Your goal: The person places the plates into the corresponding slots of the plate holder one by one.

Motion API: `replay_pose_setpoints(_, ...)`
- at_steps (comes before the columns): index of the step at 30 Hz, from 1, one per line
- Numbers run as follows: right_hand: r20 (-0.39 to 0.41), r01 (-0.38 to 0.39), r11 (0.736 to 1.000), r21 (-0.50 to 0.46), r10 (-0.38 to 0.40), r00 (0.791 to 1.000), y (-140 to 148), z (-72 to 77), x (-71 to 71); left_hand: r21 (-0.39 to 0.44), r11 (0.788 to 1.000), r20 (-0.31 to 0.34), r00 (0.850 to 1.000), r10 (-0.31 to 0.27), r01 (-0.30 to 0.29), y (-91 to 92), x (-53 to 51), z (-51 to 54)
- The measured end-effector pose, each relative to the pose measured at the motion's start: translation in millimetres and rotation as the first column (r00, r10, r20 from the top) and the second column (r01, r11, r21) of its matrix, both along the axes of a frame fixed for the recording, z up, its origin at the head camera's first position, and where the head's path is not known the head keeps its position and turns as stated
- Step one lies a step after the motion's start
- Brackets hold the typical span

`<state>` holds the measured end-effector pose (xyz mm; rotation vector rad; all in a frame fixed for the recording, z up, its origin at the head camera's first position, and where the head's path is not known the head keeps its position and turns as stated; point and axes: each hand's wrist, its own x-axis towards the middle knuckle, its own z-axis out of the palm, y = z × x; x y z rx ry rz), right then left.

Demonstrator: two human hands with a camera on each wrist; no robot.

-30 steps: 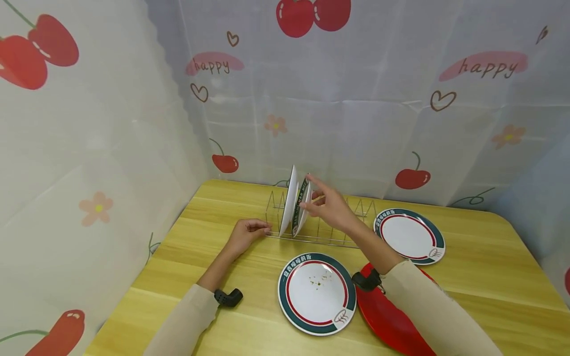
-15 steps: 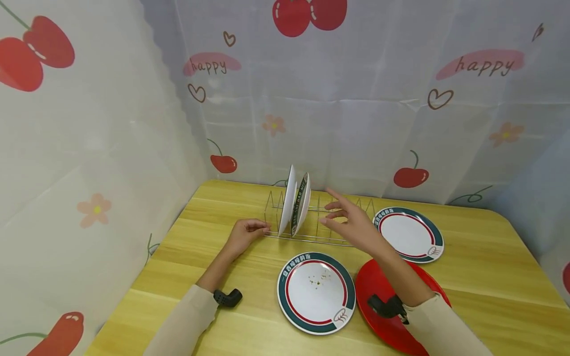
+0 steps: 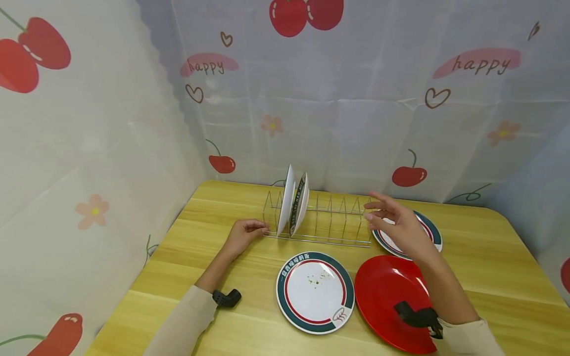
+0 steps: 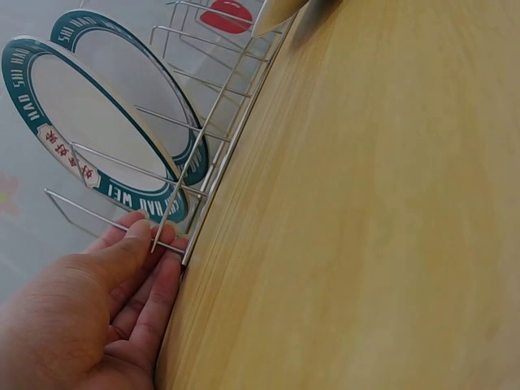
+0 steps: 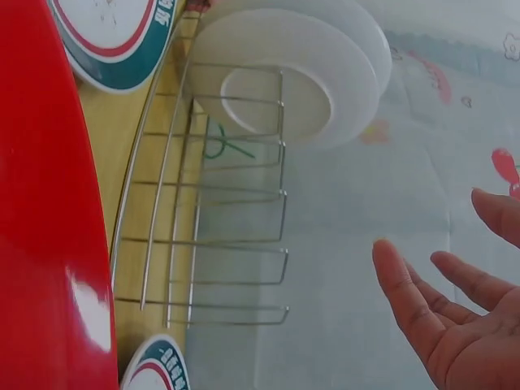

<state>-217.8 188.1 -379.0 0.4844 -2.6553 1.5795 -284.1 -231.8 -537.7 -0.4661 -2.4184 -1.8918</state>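
Observation:
A wire dish rack (image 3: 330, 241) stands toward the back of the table. Two plates with green lettered rims stand upright in its left slots: a left plate (image 3: 287, 200) and a right plate (image 3: 303, 205). My left hand (image 3: 242, 237) pinches the rack's front left corner; the left wrist view shows thumb and fingers around the wire (image 4: 166, 244). My right hand (image 3: 398, 225) holds nothing, its fingers loosely bent, above a green-rimmed plate (image 3: 432, 230) by the rack's right end, which it partly covers.
Another green-rimmed plate (image 3: 311, 296) with crumbs lies flat in front of the rack. A large red plate (image 3: 378, 291) lies to its right, below my right forearm. A cherry-printed curtain (image 3: 338, 128) hangs behind the wooden table (image 3: 249, 311).
My right hand has let go of the right upright plate and moved right, past the rack's end. The plate stays standing. My left hand keeps its place on the rack.

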Motion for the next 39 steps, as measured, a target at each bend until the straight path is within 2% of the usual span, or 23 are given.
replay_pose_setpoints(3, -0.027, 0.044, 0.999, -0.006, -0.044, 0.999, 15, -3.5, -3.3, 0.004, 1.000, -0.006, 1.000, 0.007, -0.007, -0.6, -0.4, -0.4)
replay_pose_setpoints(9, -0.064, 0.095, 0.989, -0.115, -0.103, 0.993, 45, -12.0, -12.4, 0.008, 1.000, -0.023, 1.000, 0.003, -0.003, -0.3, -0.1, -0.2)
replay_pose_setpoints(14, -0.052, 0.160, 0.973, -0.167, -0.171, 0.984, 73, -19.5, -20.6, 0.019, 1.000, -0.017, 1.000, 0.010, -0.010, 1.9, 0.7, -1.3)
replay_pose_setpoints(19, -0.020, 0.259, 0.950, -0.176, -0.267, 0.964, 103, -30.0, -27.4, 0.008, 1.000, 0.002, 1.000, -0.003, 0.003, 3.3, 0.1, -2.2)
replay_pose_setpoints(24, 0.025, 0.348, 0.933, -0.089, -0.347, 0.937, 121, -40.5, -30.9, -0.006, 1.000, -0.009, 1.000, 0.024, -0.024, 2.6, 2.2, 1.5)
replay_pose_setpoints(27, 0.072, 0.387, 0.921, -0.048, -0.383, 0.921, 132, -47.2, -31.4, -0.006, 1.000, -0.018, 1.000, 0.018, -0.018, 2.0, 2.0, 3.5)
replay_pose_setpoints(33, 0.138, 0.395, 0.919, 0.013, -0.392, 0.909, 153, -60.1, -33.9, -0.007, 1.000, -0.015, 1.000, 0.019, -0.019, 1.2, 2.0, 1.7)
replay_pose_setpoints(39, 0.230, 0.389, 0.916, 0.096, -0.400, 0.887, 169, -70.9, -34.9, -0.009, 1.000, -0.023, 0.999, 0.023, -0.023, 0.8, 1.2, 1.5)
